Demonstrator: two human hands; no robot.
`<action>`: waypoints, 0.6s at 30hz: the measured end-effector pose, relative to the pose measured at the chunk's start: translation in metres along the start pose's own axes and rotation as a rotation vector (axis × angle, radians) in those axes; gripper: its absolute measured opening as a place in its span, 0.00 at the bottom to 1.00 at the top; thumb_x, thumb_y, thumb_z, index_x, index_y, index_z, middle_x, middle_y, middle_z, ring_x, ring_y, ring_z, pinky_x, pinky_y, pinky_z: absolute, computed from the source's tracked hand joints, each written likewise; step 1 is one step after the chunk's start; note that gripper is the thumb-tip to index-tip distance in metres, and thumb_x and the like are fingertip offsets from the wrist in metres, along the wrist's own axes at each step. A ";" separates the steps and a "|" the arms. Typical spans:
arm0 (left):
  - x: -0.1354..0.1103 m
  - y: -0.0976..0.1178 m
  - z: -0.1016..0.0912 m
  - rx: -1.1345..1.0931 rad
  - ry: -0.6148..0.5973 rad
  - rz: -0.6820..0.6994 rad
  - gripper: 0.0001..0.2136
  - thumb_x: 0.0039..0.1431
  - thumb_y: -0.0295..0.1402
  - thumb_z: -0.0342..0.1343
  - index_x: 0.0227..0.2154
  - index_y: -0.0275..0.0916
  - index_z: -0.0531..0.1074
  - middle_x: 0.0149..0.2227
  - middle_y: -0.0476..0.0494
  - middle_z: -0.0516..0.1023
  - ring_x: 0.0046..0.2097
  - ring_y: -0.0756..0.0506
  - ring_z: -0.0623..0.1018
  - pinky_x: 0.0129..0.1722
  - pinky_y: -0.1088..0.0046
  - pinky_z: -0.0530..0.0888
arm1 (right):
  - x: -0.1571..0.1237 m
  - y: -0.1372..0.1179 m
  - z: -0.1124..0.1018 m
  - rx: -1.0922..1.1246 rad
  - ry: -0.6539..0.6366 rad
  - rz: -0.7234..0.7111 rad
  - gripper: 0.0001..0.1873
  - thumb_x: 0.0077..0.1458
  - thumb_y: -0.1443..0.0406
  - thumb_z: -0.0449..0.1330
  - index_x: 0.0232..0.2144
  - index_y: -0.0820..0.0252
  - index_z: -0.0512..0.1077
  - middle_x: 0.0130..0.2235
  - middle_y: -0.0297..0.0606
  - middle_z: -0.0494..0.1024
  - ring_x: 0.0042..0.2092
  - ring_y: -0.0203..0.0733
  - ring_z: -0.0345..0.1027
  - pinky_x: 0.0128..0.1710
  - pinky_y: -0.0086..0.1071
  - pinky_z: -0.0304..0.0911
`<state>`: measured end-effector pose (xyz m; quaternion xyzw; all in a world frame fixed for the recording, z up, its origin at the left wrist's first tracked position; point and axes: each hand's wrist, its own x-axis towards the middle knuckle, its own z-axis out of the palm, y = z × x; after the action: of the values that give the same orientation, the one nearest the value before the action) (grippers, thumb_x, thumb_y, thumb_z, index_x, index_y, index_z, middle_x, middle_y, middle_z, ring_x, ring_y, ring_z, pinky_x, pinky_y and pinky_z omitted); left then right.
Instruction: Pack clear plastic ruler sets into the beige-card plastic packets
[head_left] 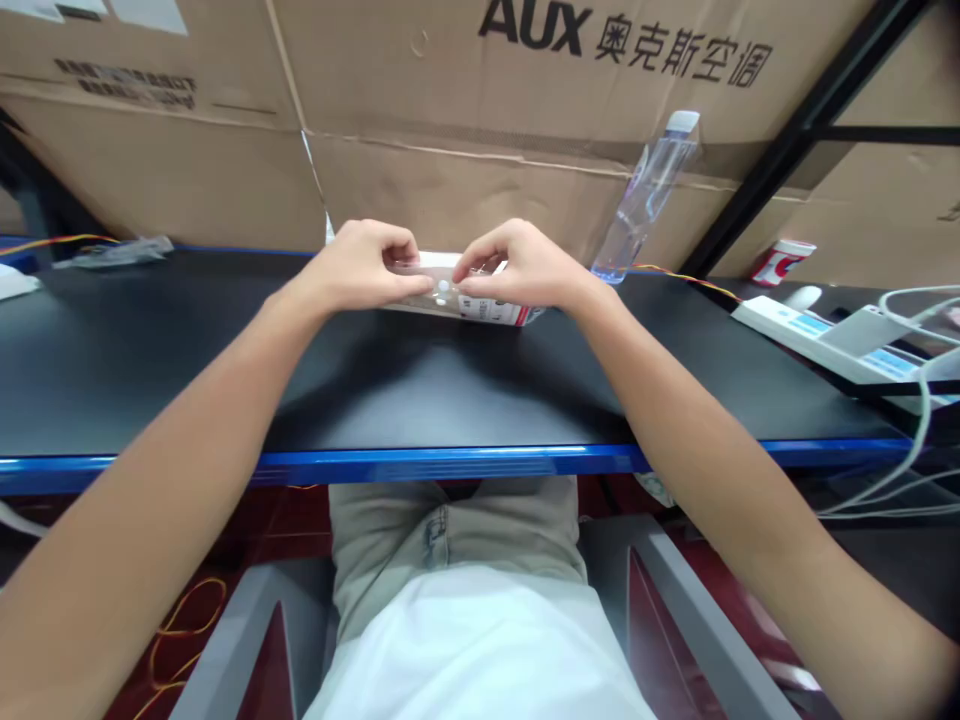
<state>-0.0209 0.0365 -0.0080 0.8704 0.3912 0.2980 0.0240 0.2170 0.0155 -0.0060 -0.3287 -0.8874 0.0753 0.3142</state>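
Observation:
A clear plastic pouch [427, 302] with a round white snap button stands near the back of the black table. Printed white and red matter shows through its right part. My left hand [364, 265] pinches the pouch's upper edge left of the button, thumb in front and fingers behind. On the other side of the button, my right hand [529, 265] grips the same edge with thumb and fingers. Both thumbtips lie close to the button. Whether the button is fastened cannot be made out, and the pouch's back is hidden.
Large cardboard boxes [450, 180] form a wall behind the table [150, 340]. At the right stand a water bottle [649, 195], a red and white container [782, 262] and a white power strip [817, 335] with cables. Crumpled clear plastic [124, 252] lies at the back left.

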 end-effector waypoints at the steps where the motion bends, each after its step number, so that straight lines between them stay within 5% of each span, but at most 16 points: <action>1: 0.000 -0.001 0.001 -0.004 -0.006 0.011 0.14 0.49 0.43 0.63 0.28 0.35 0.74 0.28 0.49 0.74 0.32 0.50 0.70 0.34 0.73 0.63 | 0.000 0.000 0.000 0.019 0.001 0.003 0.12 0.53 0.65 0.62 0.34 0.72 0.78 0.32 0.33 0.77 0.37 0.35 0.71 0.40 0.29 0.66; 9: 0.000 0.008 0.000 -0.036 0.066 0.043 0.13 0.47 0.41 0.64 0.32 0.37 0.76 0.31 0.49 0.76 0.35 0.46 0.73 0.36 0.71 0.66 | 0.000 0.007 0.002 0.073 0.028 0.034 0.13 0.55 0.62 0.66 0.37 0.68 0.73 0.33 0.34 0.75 0.34 0.33 0.69 0.36 0.28 0.65; 18: 0.000 0.014 -0.004 -0.101 0.172 0.102 0.15 0.62 0.42 0.53 0.30 0.36 0.77 0.26 0.48 0.76 0.30 0.49 0.71 0.33 0.72 0.65 | 0.000 -0.007 -0.006 0.145 0.021 0.122 0.16 0.58 0.57 0.63 0.42 0.65 0.74 0.27 0.32 0.75 0.28 0.34 0.67 0.29 0.26 0.61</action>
<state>-0.0137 0.0267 -0.0009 0.8580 0.3314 0.3920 0.0190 0.2165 0.0098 0.0010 -0.3595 -0.8546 0.1548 0.3412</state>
